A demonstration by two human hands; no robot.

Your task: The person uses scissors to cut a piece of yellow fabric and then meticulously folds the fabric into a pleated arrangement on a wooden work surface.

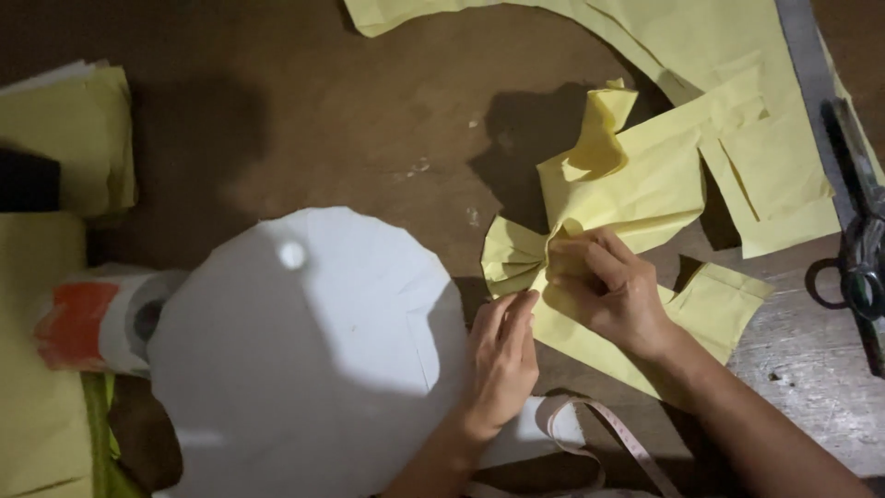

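1. Yellow paper lies bunched under my right hand, which pinches its gathered middle on the table.
2. My left hand lies released, fingertips touching the paper's near pleats, heel on the white disc.
3. I judge this the gathering step: folds are pressed, not yet fixed.
4. Next calls for a firm pinch while the left evens the pleats.
5. Scissors lie well right of my right hand; tape measure curls between my wrists.

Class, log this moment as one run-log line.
left hand: flat on yellow paper | right hand: pinching pleats | white round card: beside | scissors: right edge
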